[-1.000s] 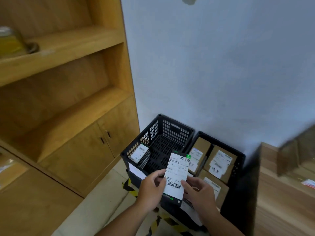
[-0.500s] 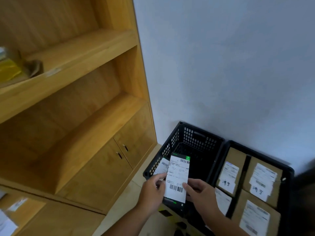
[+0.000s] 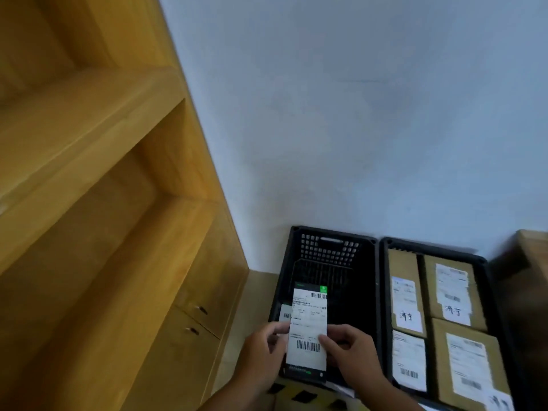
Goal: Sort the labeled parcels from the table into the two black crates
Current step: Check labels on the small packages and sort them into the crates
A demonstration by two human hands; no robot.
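over the black slatted plastic left crate [image 3: 326, 253], the left hand [image 3: 261, 351] and right hand [image 3: 353, 350] pinched a flat black parcel with a white barcode label [image 3: 308, 330], fingers curled round its edges.

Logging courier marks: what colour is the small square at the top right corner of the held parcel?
Green; the square shows in the head view.
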